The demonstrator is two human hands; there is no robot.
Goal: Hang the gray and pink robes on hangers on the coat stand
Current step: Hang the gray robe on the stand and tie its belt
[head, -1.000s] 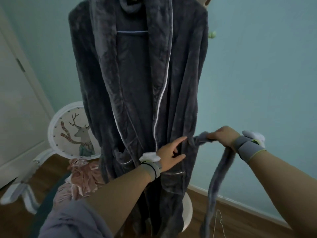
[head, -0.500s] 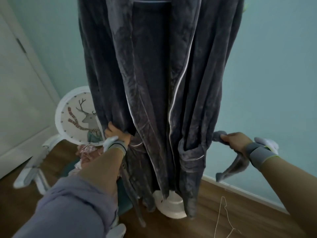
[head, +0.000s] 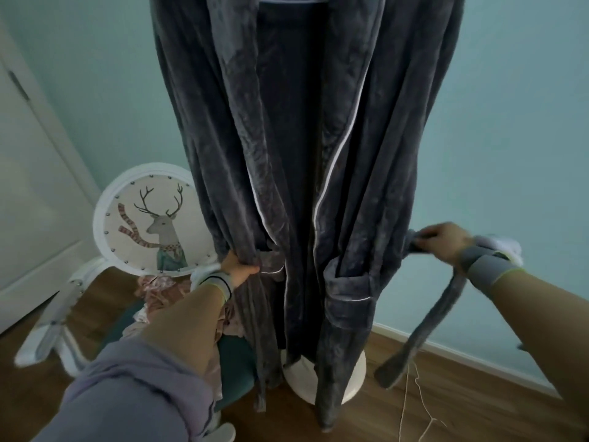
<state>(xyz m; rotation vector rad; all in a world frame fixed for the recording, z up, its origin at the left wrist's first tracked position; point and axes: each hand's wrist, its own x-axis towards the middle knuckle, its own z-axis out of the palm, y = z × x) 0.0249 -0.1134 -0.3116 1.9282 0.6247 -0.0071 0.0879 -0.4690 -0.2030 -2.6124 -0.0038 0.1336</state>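
Gray robe hangs open in the frame's middle.
Left hand grips its left edge; right hand pinches the belt; pink robe lies on the chair, lower left.

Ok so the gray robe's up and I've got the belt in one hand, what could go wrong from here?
1. Your right hand holds the belt out sideways; pulling harder could drag the gray robe crooked or tip the stand, whose base looks small.
2. The wire hanger lies on the floor near your right side and could be stepped on.
3. Your left hand grips the robe's edge; tugging may slide it off.
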